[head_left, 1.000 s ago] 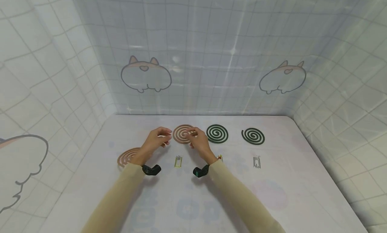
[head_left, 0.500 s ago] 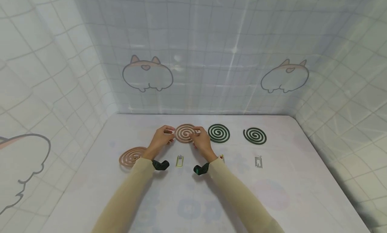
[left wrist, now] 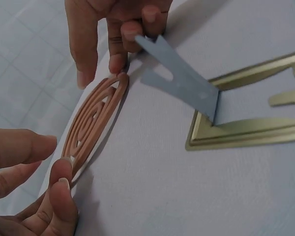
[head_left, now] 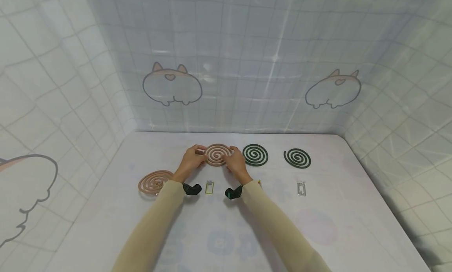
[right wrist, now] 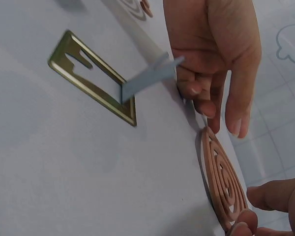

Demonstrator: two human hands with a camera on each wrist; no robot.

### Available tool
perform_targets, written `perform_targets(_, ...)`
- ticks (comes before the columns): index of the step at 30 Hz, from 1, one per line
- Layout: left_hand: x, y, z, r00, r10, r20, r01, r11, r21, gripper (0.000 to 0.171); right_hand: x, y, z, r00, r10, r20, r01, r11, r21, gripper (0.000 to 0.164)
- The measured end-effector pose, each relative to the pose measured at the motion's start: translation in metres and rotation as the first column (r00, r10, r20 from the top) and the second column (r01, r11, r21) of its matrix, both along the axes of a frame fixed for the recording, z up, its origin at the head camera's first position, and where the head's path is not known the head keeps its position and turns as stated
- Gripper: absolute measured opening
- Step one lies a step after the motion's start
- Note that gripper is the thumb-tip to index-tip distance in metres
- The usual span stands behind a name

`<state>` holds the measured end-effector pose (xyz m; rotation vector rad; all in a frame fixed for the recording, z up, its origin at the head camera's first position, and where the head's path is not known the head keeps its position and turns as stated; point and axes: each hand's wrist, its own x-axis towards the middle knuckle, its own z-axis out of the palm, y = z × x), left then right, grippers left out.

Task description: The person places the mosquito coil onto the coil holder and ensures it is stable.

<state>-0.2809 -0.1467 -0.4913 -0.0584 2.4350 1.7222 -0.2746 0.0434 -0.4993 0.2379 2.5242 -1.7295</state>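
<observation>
Both bare hands are at a flat brown mosquito coil (head_left: pixel 217 155) near the back of the table. My left hand (head_left: pixel 192 158) holds its left edge between curled fingertips; in the left wrist view the index finger (left wrist: pixel 22 147) stays off the coil. At the opposite edge, my right hand (head_left: pixel 235 160) pinches with its fingertips, the thumb side over the outer rings. Close in front lies a gold-coloured metal coil stand (head_left: pixel 209 187), its grey forked tab (left wrist: pixel 187 81) bent upward. Whether the coil has left the table surface is hard to tell.
Another brown coil (head_left: pixel 153 182) sits raised at the left, partly behind the left forearm. Two green coils, one central (head_left: pixel 255 155) and one farther right (head_left: pixel 297 158), lie on the table. A silver stand (head_left: pixel 301 188) is at the right; another stand (head_left: pixel 259 183) is mostly hidden by the right wrist.
My left hand has moved right, from beside the brown coil to its left edge. The right hand has shifted slightly toward the coil's right rim. The other coils and stands stay in place.
</observation>
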Motion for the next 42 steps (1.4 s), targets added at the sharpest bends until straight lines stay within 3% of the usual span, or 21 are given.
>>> perform_targets(5, -0.003, 0.001, 0.000, 1.000, -0.005, -0.006, 0.005, 1.000, -0.009, 0.043, -0.002, 0.001, -0.001, 1.000, 0.001, 0.006, -0.001, 0.999, 0.047, 0.058)
perform_targets(11, -0.002, 0.000, -0.003, 1.000, -0.016, -0.014, 0.016, 1.000, 0.001, 0.044, -0.003, 0.002, -0.002, 0.999, -0.001, -0.044, 0.005, 0.996, 0.093, 0.054)
perform_targets(21, -0.003, -0.005, -0.006, 0.999, -0.040, 0.008, 0.040, 0.999, -0.033, 0.056, -0.006, -0.001, -0.002, 0.999, -0.051, 0.015, 0.050, 0.998, 0.044, 0.049)
perform_targets(30, -0.003, -0.006, -0.009, 0.999, -0.036, -0.015, 0.035, 0.997, -0.065, 0.054, -0.002, -0.002, -0.003, 0.989, -0.049, -0.141, 0.065, 0.992, 0.108, 0.043)
perform_targets(38, -0.002, -0.007, -0.011, 0.999, -0.034, -0.029, 0.032, 0.998, -0.052, 0.049, -0.002, -0.001, -0.005, 0.992, -0.056, -0.109, 0.042, 0.991, -0.127, 0.044)
perform_targets(42, -0.002, -0.009, -0.012, 0.999, -0.026, -0.028, 0.026, 0.999, 0.018, 0.038, 0.000, -0.001, -0.004, 0.992, -0.073, -0.101, 0.052, 0.979, -0.200, 0.045)
